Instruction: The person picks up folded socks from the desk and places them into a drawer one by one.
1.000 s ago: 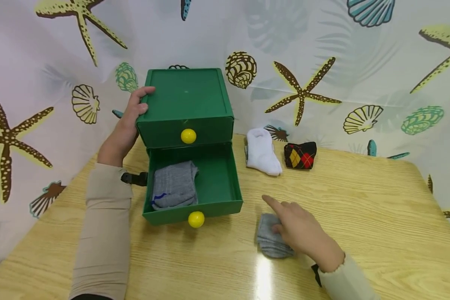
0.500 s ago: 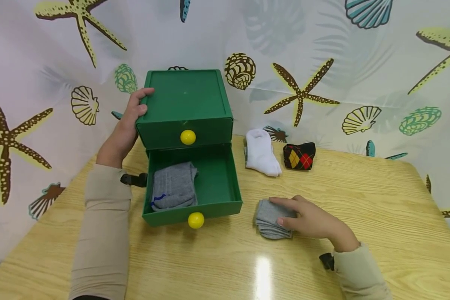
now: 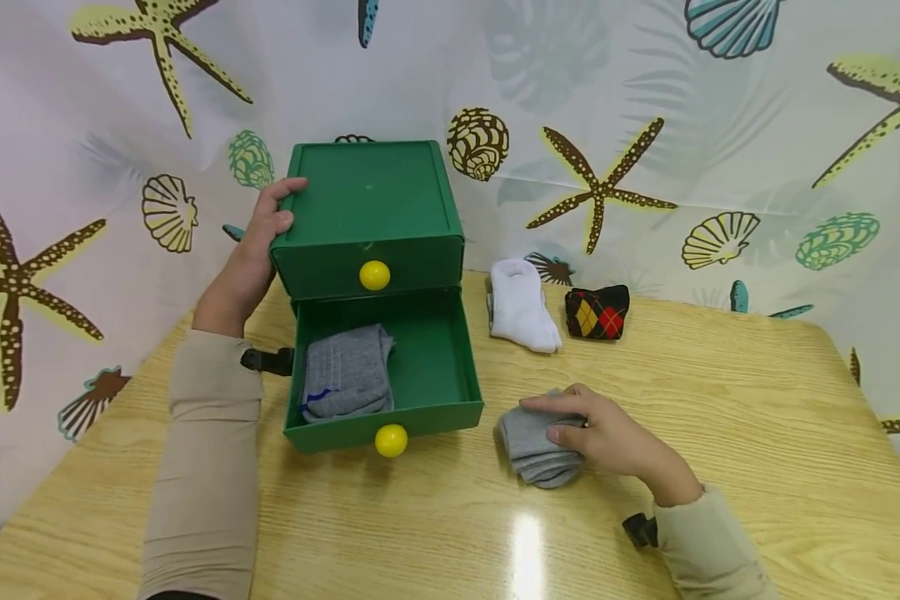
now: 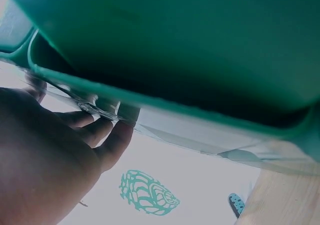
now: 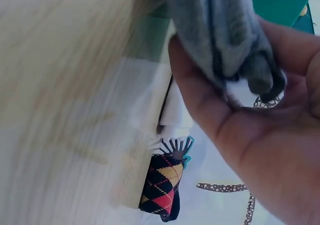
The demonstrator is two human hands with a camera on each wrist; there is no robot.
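Note:
My right hand pinches a folded pair of light grey socks between thumb and fingers, to the right of the drawer. The right wrist view shows the grey knit between the thumb and fingers. A small green drawer cabinet stands at the back left, its lower drawer pulled out. Darker grey socks with a blue stripe lie in the drawer's left part. My left hand rests against the cabinet's left side, with fingertips over the top edge. In the left wrist view its fingers touch the side.
White socks lie on the wooden table right of the cabinet, beside folded black argyle socks. The upper drawer is closed, with a yellow knob. A sea-patterned cloth hangs behind the table.
My right hand has shifted its hold on the light grey socks, which have moved slightly left toward the drawer and turned a little. The left hand has stayed on the cabinet.

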